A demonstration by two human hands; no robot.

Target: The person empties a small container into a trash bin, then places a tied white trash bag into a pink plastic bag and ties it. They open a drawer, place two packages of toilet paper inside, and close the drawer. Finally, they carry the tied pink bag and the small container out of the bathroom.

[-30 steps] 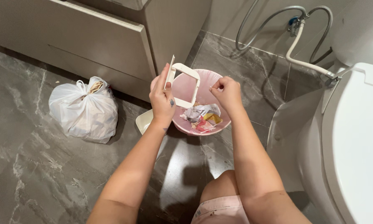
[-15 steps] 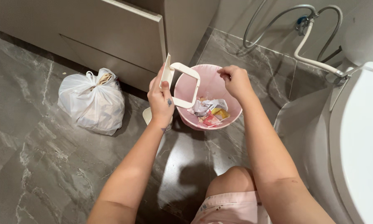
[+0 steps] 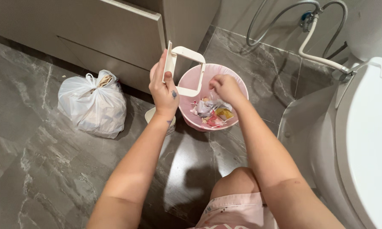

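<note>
The left hand (image 3: 163,87) grips a white frame lid (image 3: 183,70) by one edge, fingers closed on it, held upright over the near-left rim of the pink bin (image 3: 242,89). The right hand (image 3: 225,87) reaches into the bin just above the paper scraps (image 3: 210,111); its fingers curl downward, and I cannot tell whether they pinch anything.

The bin looks light and stands free on the floor (image 3: 42,169), so a hand pressing on its rim could tip it and spill scraps. The lid, held by one edge only, could slip.

Room is tight: a cabinet (image 3: 123,38) stands just behind, a toilet (image 3: 365,144) to the right. A tied white bag (image 3: 91,106) lies well apart to the left, with open floor nearer the person.
</note>
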